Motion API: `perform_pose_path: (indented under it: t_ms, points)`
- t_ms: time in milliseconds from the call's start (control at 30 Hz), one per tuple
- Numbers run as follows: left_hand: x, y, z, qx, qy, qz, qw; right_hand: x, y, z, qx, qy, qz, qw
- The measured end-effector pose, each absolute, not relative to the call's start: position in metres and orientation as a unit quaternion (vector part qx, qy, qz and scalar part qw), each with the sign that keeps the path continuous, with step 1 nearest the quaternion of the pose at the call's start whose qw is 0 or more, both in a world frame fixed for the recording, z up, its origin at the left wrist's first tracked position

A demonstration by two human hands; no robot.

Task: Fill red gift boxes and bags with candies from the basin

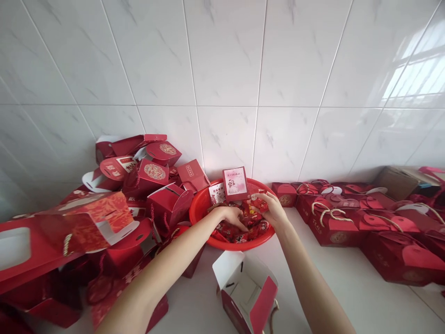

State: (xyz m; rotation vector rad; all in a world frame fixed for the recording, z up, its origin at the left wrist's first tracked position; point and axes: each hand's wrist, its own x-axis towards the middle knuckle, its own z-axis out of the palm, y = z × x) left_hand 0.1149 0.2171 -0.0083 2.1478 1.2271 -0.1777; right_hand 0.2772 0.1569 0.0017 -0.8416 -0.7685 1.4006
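A red plastic basket (239, 246) full of shiny red-wrapped packets (252, 213) stands against the wall. My left hand (233, 217) is down in it, resting on the packets, with its visible fingers apart. Over the right side of the basket, my right hand (273, 208) pinches a small red packet (257, 202) between thumb and fingers. A square pink-and-red card box (235, 182) with a printed couple leans at the back rim, beside a white printed card (217, 193). In front of the basket, an open red gift box (246, 290) shows its bare white inside.
At left, a tall heap of red gift boxes (153, 171) lies jumbled, some open. To the right, several closed red boxes (335, 227) with rope handles stand in rows on the white surface (313, 260). A brown carton (403, 183) sits behind them. White tiles (225, 69) cover the wall.
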Motion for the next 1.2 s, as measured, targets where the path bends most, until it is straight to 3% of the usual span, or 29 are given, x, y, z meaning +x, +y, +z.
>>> perform_pose_path:
  t_ms: [333, 967, 1200]
  points:
    - [0.119, 0.216, -0.014, 0.825, 0.352, -0.078, 0.435, 0.276, 0.155, 0.004, -0.368, -0.326, 0.61, 0.621]
    - [0.137, 0.213, -0.026, 0.773, 0.384, 0.131, 0.487, 0.278, 0.158, 0.0, -0.366, -0.336, 0.604, 0.623]
    - [0.141, 0.209, -0.021, 0.797, 0.346, 0.081, 0.488, 0.278, 0.159, 0.0, -0.353, -0.34, 0.613, 0.62]
